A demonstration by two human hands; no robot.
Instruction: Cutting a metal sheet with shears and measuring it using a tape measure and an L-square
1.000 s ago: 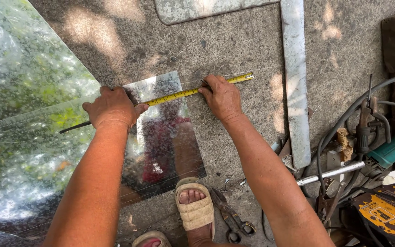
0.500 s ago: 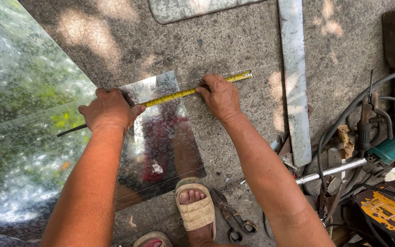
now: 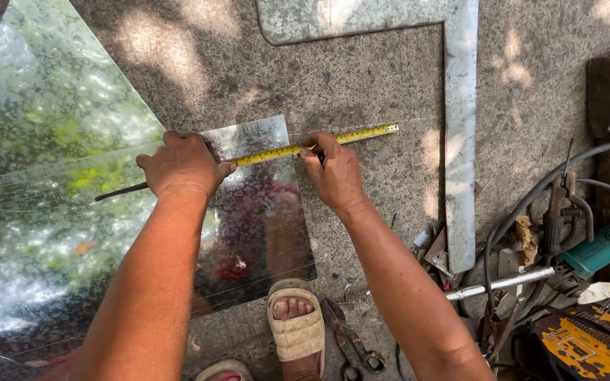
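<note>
Both hands, left hand and right hand, press a yellow tape measure across shiny sheet metal

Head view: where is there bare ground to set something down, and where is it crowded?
Bare concrete lies between the yellow tape measure and the L-shaped metal strip, beyond the right hand. More lies right of that strip, toward the top. Crowded: lower right, with cables, the green power tool and snips.

We see a large, mirror-glossy sheet of thin metal lying on rough, speckled grey concrete ground. Across its edge runs a yellow steel tape measure, smooth and faintly shiny. A dull, mottled galvanised metal strip lies flat nearby. The beige sandal looks like matt ribbed rubber.
</note>
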